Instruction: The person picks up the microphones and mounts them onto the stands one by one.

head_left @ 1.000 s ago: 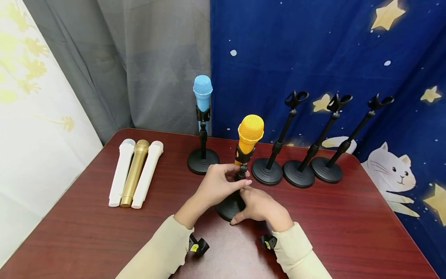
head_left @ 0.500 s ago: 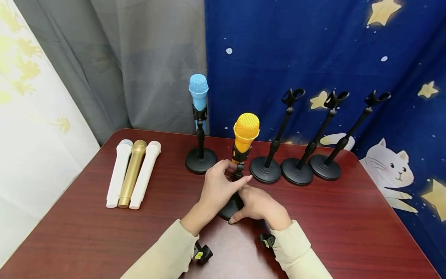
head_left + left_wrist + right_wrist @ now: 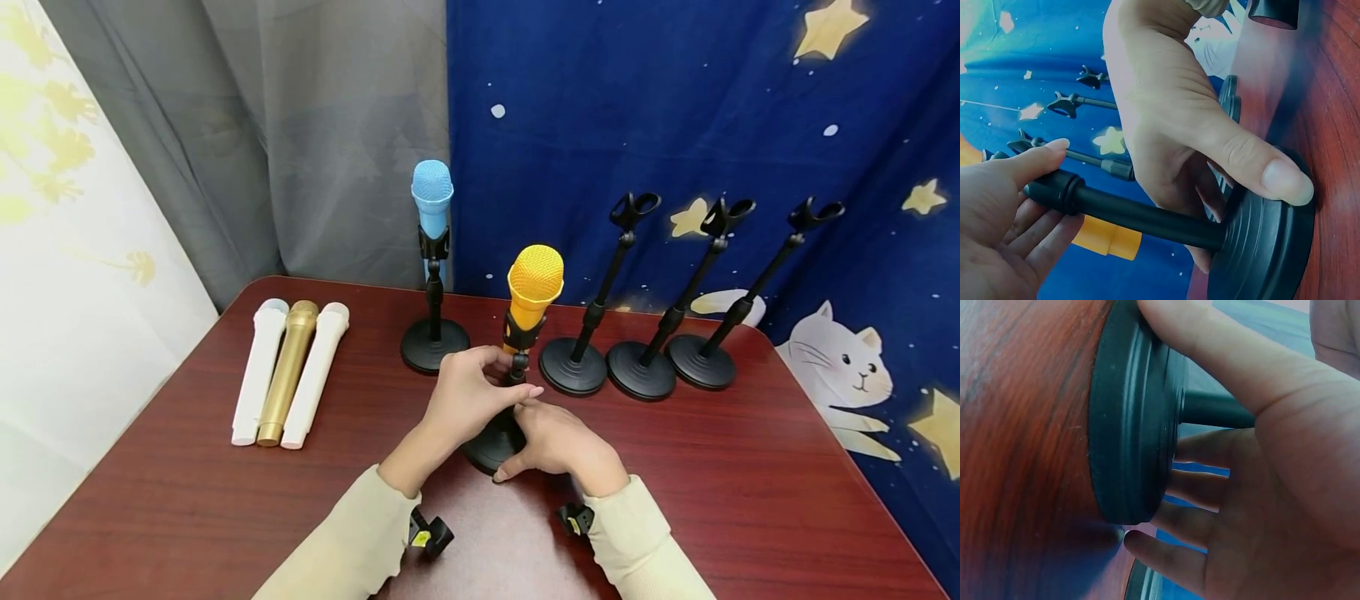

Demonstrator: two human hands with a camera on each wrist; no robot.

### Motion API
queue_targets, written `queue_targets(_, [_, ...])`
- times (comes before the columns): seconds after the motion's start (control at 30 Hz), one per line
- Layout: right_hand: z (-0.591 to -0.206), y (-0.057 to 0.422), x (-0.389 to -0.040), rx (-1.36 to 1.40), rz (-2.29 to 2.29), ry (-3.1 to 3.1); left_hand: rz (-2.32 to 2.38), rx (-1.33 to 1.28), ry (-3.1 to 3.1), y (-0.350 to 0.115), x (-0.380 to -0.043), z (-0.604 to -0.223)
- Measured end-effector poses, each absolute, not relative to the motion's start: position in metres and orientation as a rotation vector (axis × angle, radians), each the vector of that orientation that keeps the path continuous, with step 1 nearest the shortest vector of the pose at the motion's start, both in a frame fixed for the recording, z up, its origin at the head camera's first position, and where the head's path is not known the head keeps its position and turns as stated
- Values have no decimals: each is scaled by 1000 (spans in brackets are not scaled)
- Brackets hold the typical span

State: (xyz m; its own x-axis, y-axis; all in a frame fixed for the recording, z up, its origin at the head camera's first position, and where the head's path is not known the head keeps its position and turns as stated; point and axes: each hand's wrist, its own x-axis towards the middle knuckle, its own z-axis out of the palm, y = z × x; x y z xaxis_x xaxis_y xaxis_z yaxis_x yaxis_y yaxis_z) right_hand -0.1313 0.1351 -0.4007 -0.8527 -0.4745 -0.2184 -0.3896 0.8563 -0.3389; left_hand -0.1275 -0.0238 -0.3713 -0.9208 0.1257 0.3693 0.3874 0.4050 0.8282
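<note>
Below the yellow microphone [image 3: 535, 283], the left hand [image 3: 467, 402] pinches the collar [image 3: 1055, 189] of the likely stiff, bottom-heavy stand [image 3: 1147, 216] while the right hand [image 3: 561, 442] grips its base [image 3: 1254, 240], both sensible holds.

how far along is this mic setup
Done: the blue microphone sits clipped in its stand. In hand: the yellow microphone is clipped too, the left hand gripping its stand's pole, the right hand its base. Remaining, seemingly: two white microphones and a gold microphone lie loose; three stands have empty clips.
</note>
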Motion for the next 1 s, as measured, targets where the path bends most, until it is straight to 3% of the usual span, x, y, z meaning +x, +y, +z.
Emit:
queue_targets(0.63, [-402, 137, -132, -683, -467, 2718, -1649, -738, -2386, -25, -134, -378])
queue_targets(1.0, [-401, 137, -131, -677, -484, 2714, -1569, -579, -2311, -18, -129, -381])
